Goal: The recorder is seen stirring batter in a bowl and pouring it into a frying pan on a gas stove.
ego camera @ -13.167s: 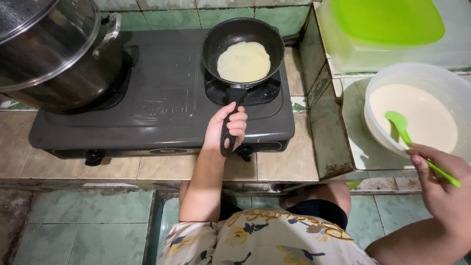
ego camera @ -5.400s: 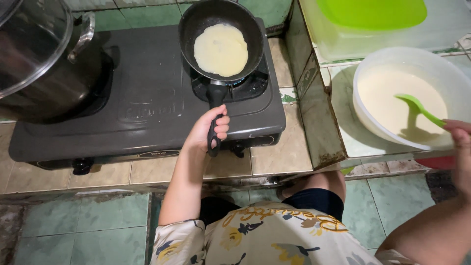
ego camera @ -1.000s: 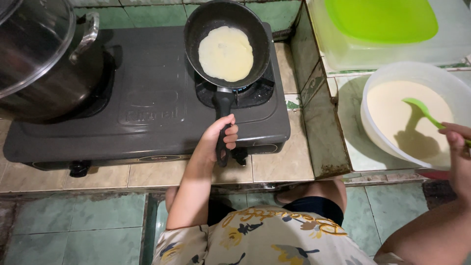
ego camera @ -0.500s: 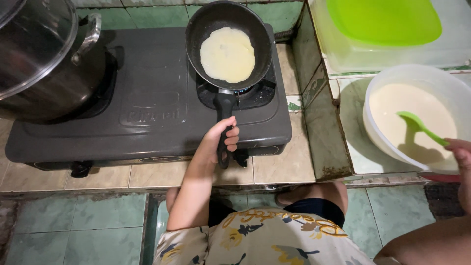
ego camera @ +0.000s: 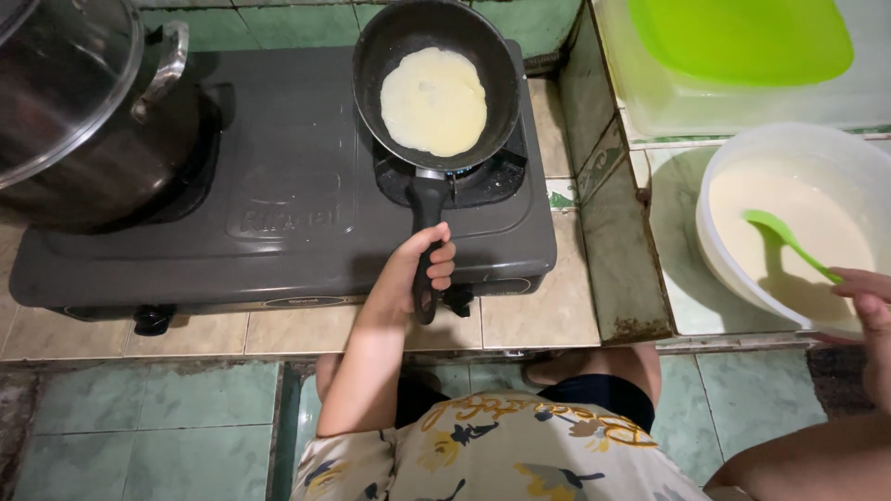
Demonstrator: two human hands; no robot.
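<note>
1. the left hand (ego camera: 413, 274) is wrapped tight around the black handle of the frying pan (ego camera: 436, 79).
2. the pan sits on the right burner of the grey stove (ego camera: 278, 186), with a round pale pancake (ego camera: 433, 100) inside it.
3. right of the stove, the right hand (ego camera: 868, 311) pinches a green spoon (ego camera: 789, 243) in a white bowl (ego camera: 742, 153) of batter (ego camera: 789, 199).
4. a big pot (ego camera: 83, 121) sits on the stove's left burner.
</note>
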